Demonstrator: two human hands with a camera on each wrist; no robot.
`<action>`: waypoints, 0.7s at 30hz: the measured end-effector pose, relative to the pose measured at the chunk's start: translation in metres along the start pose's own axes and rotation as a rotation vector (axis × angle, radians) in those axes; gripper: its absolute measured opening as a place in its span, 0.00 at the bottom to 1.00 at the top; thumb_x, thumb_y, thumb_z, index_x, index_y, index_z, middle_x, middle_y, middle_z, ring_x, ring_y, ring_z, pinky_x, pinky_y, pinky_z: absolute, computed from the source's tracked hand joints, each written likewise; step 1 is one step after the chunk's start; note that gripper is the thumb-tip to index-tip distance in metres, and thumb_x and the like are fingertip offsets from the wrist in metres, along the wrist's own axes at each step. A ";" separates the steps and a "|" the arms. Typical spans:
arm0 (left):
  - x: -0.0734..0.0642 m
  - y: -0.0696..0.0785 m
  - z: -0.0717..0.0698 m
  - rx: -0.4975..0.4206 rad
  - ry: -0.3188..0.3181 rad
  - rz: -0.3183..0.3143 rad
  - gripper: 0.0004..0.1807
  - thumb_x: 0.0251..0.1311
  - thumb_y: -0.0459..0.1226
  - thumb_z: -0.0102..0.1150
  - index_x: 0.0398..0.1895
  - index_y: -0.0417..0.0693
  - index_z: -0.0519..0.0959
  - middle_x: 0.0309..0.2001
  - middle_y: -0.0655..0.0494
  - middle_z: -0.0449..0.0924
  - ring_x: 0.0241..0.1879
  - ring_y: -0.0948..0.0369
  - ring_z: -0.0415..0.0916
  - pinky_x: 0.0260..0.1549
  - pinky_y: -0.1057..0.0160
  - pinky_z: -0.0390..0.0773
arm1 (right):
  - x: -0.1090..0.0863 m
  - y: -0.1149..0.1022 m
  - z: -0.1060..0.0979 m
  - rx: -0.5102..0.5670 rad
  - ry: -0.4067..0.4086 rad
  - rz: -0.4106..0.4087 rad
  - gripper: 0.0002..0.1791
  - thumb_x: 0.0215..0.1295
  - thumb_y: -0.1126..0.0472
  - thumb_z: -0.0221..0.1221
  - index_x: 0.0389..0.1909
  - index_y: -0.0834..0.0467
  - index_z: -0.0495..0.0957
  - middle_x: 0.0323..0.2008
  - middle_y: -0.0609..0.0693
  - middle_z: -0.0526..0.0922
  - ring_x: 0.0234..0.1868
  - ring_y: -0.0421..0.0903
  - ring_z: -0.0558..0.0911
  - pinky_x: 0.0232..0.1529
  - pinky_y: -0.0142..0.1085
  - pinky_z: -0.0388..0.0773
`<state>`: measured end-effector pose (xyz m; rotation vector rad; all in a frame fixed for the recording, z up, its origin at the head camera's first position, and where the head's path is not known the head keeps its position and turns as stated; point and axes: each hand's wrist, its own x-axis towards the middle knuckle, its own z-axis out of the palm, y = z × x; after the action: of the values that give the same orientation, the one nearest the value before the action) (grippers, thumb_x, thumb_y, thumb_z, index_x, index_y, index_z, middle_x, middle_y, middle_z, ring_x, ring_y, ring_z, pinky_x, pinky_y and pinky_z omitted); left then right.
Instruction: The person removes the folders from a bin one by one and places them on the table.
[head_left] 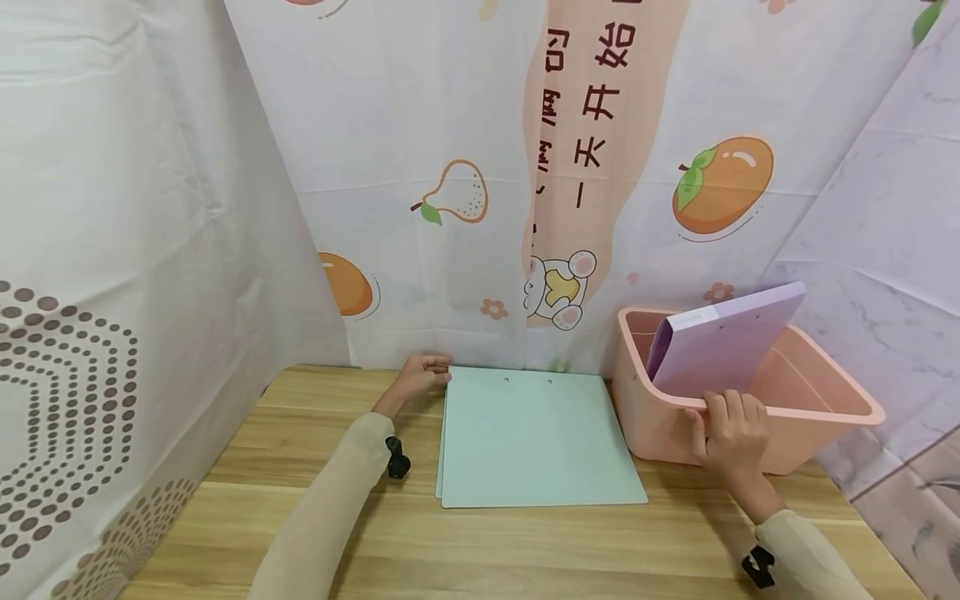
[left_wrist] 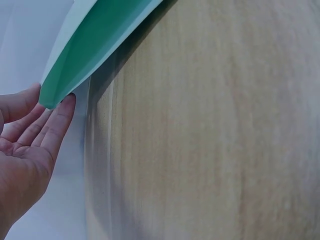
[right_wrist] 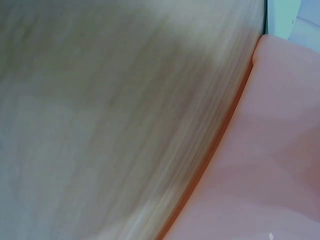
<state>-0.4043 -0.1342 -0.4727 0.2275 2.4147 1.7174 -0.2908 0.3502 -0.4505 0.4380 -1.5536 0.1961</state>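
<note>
A pale green file folder (head_left: 536, 442) lies on the table with two small holes near its far edge. At its far left corner is my left hand (head_left: 420, 379). The left wrist view shows the thumb on one side of the folder's corner (left_wrist: 57, 92) and fingertips on the other, pinching it. My right hand (head_left: 731, 437) grips the near rim of a pink plastic bin (head_left: 656, 429), fingers hooked over the edge and thumb at the outside. Inside the bin a purple file folder (head_left: 720, 350) leans, its upper part sticking out above the rim.
The wooden table (head_left: 480, 550) ends at a printed curtain (head_left: 405, 250) just behind the green folder. More cloth (head_left: 150, 250) hangs on the left, and a marbled sheet (head_left: 885, 275) on the right beside the bin. The bin stands close to the green folder's right edge.
</note>
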 end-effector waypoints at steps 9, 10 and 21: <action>0.001 -0.005 0.002 -0.053 0.003 -0.027 0.23 0.69 0.28 0.59 0.66 0.35 0.75 0.66 0.34 0.75 0.65 0.43 0.75 0.57 0.54 0.83 | -0.001 0.001 0.001 0.001 0.006 -0.001 0.36 0.77 0.40 0.44 0.27 0.71 0.73 0.20 0.65 0.68 0.21 0.65 0.62 0.27 0.58 0.59; 0.001 -0.005 0.002 -0.059 0.003 -0.027 0.23 0.69 0.28 0.58 0.66 0.34 0.75 0.66 0.34 0.75 0.65 0.43 0.75 0.57 0.54 0.83 | -0.001 0.001 0.001 0.002 0.004 0.000 0.36 0.77 0.40 0.45 0.27 0.71 0.73 0.20 0.65 0.68 0.21 0.65 0.62 0.27 0.58 0.59; 0.001 -0.005 0.003 -0.103 0.014 -0.036 0.23 0.67 0.25 0.58 0.65 0.30 0.74 0.66 0.30 0.74 0.66 0.41 0.73 0.55 0.53 0.84 | -0.001 0.001 0.000 0.002 -0.003 0.006 0.36 0.78 0.40 0.45 0.28 0.71 0.73 0.21 0.65 0.69 0.22 0.65 0.63 0.28 0.58 0.58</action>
<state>-0.4052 -0.1324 -0.4787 0.1579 2.3172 1.8263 -0.2912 0.3510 -0.4519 0.4357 -1.5574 0.2014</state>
